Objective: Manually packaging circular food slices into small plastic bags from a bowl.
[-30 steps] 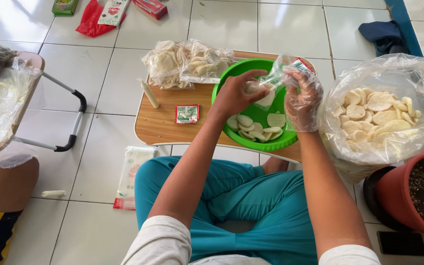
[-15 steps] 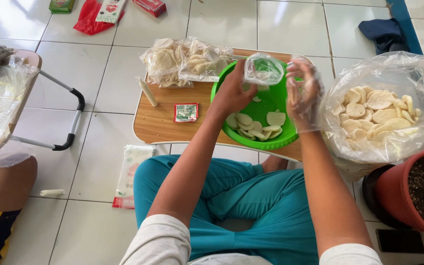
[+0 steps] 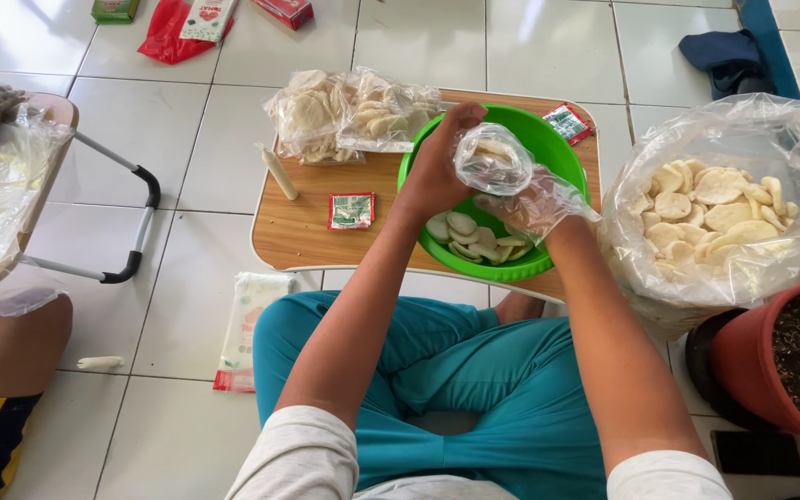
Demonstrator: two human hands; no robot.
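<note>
My left hand [image 3: 437,167] holds a small clear plastic bag [image 3: 491,159] open above a green bowl [image 3: 539,264] of pale round crackers [image 3: 460,238]. My right hand [image 3: 534,208], in a clear plastic glove, is right beside and under the bag, fingers curled near its mouth; whether it holds crackers is hidden. The bowl stands on a small wooden folding table [image 3: 307,231] over my crossed legs in teal trousers.
Filled cracker packets [image 3: 344,111] lie at the table's far left, with a candle [image 3: 280,171] and a small sachet [image 3: 351,210]. A large clear bag of crackers [image 3: 724,208] stands on the right beside a red pot [image 3: 780,361]. Another person's knee [image 3: 2,343] is on the left.
The small bag has come down from above the bowl's far rim to over its middle. My gloved right hand has dropped from beside the bag to under its mouth.
</note>
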